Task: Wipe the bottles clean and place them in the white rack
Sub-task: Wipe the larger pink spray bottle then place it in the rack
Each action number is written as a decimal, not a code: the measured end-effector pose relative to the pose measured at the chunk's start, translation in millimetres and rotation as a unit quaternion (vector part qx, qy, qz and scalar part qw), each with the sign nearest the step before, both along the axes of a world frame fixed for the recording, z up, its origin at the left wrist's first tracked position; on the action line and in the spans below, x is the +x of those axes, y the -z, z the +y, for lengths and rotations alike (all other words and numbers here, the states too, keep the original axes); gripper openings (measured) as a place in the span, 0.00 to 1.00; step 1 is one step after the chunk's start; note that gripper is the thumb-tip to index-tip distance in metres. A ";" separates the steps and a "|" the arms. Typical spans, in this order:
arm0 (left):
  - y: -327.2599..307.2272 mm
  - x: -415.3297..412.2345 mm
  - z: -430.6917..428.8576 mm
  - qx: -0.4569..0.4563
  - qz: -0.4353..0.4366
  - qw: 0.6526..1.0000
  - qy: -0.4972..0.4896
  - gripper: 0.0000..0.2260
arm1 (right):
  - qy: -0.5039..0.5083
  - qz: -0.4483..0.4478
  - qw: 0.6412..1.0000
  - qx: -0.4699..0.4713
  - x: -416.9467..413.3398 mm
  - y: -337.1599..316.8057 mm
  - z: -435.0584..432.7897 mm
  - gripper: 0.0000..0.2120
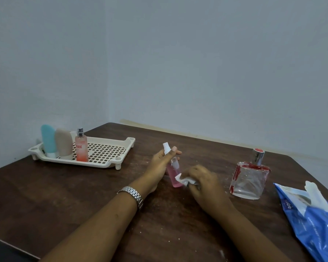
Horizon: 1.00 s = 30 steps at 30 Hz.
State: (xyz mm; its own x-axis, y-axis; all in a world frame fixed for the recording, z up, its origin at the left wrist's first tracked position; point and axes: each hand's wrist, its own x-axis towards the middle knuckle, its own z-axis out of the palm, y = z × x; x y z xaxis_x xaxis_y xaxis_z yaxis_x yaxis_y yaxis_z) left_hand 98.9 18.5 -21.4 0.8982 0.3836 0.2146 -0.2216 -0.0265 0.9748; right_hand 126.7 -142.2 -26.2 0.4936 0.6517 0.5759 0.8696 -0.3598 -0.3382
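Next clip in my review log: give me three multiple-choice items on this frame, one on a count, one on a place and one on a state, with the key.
1. How many bottles stand in the white rack?
A. one B. three C. five
2. Where is the clear square bottle?
A. upright on the table, right of both hands B. inside the rack C. on the floor
3. What is the right hand doing?
A. lying flat on the table B. gripping the rack C. pressing a white wipe to the small pink bottle that the left hand holds

Key: 1 B, a teal tube, a beige tube and an orange-pink spray bottle stand there; 2 A, it stands on bare wood; 3 C, the wipe touches the bottle's lower part.
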 end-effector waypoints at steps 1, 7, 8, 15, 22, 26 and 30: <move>0.1 -0.4 0.2 0.001 -0.001 1.000 -0.004 0.15 | -0.010 0.009 0.999 -0.029 -0.5 1.3 0.6 0.09; 0.6 -4.7 0.2 -0.003 -0.011 1.000 -0.027 0.13 | -0.020 0.010 0.992 -0.124 -0.4 -0.9 -2.1 0.15; 0.0 -6.7 -0.8 -0.003 -0.016 0.999 -0.031 0.11 | -0.016 0.013 0.992 -0.124 0.2 -1.7 -2.7 0.15; -21.3 -25.5 5.5 -0.002 -0.075 0.992 -0.104 0.16 | -0.005 0.040 0.994 -0.102 1.9 1.8 -8.5 0.14; -49.2 -65.2 68.1 0.003 -0.099 0.968 -0.231 0.21 | -0.029 0.037 0.999 -0.007 -10.2 0.2 20.6 0.11; -51.9 -84.4 110.0 0.070 -0.040 0.943 -0.322 0.18 | -0.057 0.050 0.997 0.017 -22.4 -3.9 53.9 0.05; -48.7 -92.6 134.0 0.125 0.006 0.920 -0.371 0.15 | -0.084 0.060 0.994 0.035 -37.7 -4.8 87.2 0.06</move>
